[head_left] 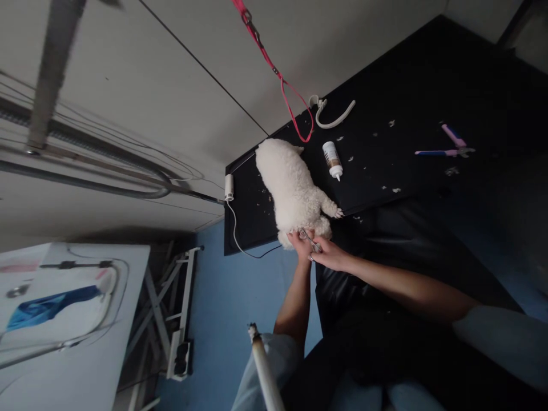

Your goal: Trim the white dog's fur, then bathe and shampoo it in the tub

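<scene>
A white curly-haired dog [291, 182] lies on the black table [385, 103], its near end at the table's edge. My left hand [301, 242] is closed against the fur at that near end; what its fingers hold is hidden. Close beside it on the right, my right hand [327, 254] is closed on a small metal tool [311, 240], whose tip points at my left hand and the fur. A ring shows on a finger of my right hand. One paw of the dog stretches to the right, above my right hand.
A white bottle [333, 160], a curved white strap [338, 117] and purple-blue clippers [454, 145] lie on the table. A pink leash loop [297, 108] hangs above. A white corded device [229, 187] sits left. A cigarette-like stick [264, 368] juts up at the bottom.
</scene>
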Demonstrator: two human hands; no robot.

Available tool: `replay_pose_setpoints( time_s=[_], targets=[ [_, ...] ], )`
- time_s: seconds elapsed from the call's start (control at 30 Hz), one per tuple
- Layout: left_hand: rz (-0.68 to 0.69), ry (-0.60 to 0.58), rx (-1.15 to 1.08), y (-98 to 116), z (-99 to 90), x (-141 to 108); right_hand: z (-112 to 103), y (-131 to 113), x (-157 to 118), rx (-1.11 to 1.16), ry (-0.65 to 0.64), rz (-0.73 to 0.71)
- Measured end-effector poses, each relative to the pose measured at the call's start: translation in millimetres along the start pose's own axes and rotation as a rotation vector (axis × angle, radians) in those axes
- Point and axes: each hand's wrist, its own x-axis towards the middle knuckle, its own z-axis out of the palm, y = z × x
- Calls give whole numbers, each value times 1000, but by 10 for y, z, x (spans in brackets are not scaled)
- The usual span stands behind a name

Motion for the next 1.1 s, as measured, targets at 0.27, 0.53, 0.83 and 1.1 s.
replay_pose_setpoints(
  time_s=[0.27,0.53,0.83,1.1],
  targets=[
    [-121,-166,-453,98,-196,-200,-334,247,-287,-678,-15,-268],
    [-85,-164,-586,807,60,-55,-516,201,-283,-874,135,-178],
    [-157,39,-186,492,-458,780,-967,955,-613,-257,349,-8],
    [447,79,70,1588,-566,1528,-1212,1024,-622,376,597,-106]
  ],
)
